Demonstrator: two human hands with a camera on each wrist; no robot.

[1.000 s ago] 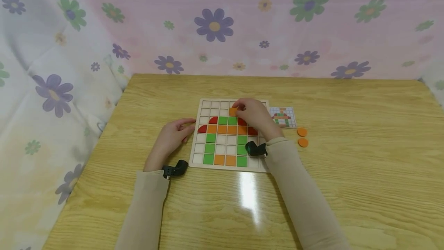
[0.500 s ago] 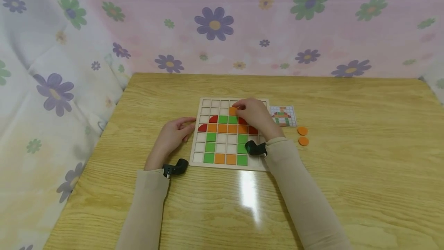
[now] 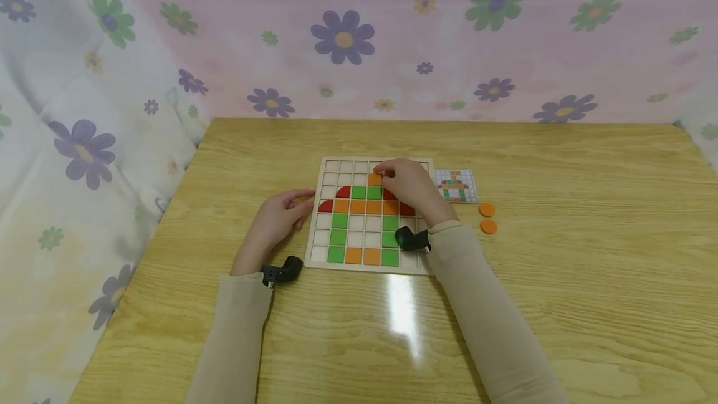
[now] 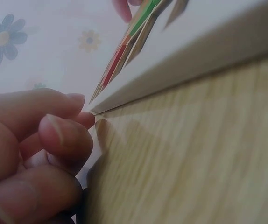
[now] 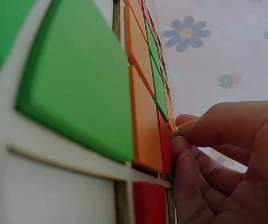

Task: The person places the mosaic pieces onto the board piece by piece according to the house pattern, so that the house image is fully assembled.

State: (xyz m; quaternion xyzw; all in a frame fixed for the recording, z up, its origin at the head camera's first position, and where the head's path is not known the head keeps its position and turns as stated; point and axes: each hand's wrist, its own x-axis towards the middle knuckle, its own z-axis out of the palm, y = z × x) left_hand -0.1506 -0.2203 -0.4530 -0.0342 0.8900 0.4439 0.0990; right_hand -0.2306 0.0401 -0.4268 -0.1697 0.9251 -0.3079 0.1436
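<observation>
A square wooden grid board [image 3: 310, 242] lies on the table, partly filled with flat green, orange and red tiles. My right hand [image 3: 411, 186] bends over its far part. Thumb and index finger pinch the edge of an orange square tile [image 3: 374, 178] in the second row from the far side; the right wrist view shows these fingertips together at its edge. Some cells and part of a red tile [image 3: 407, 209] lie hidden under this hand and wrist. At the board's left edge rests my left hand [image 3: 275, 220], index finger extended, fingertips by the frame, holding nothing.
Right of the board lies a small printed card [image 3: 456, 186] with a coloured grid pattern. Two round orange discs [image 3: 487, 209] lie beside it on the wooden table [image 3: 589, 254]. Flowered cloth [image 3: 392, 30] hangs behind the table and along the left side.
</observation>
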